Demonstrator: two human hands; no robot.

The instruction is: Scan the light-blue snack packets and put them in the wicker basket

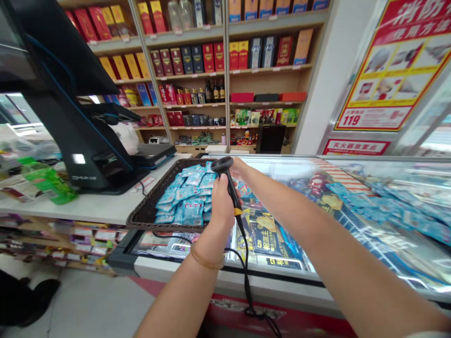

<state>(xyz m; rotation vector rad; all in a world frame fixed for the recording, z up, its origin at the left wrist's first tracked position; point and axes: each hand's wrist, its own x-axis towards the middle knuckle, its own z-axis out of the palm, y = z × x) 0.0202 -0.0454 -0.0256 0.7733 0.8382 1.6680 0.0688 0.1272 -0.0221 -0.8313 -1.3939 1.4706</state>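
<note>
My left hand (222, 199), with a tan bracelet (207, 257) at the wrist, is wrapped round the handle of a black barcode scanner (222, 164). A black cable hangs from the scanner's yellow-ringed end. Reaching in from the right, my right hand (240, 169) is just behind the scanner head. Its fingers are mostly hidden by the scanner, so I cannot tell what they hold. Below and to the left, a dark woven basket (143, 215) holds a pile of small light-blue packets (192, 192).
The basket rests across a counter and a glass-topped freezer (229, 277) holding packaged goods. More blue packets (394, 206) lie on the freezer at right. A black checkout machine (95, 141) and a green bottle (47, 180) stand at left. Stocked shelves (190, 75) line the back.
</note>
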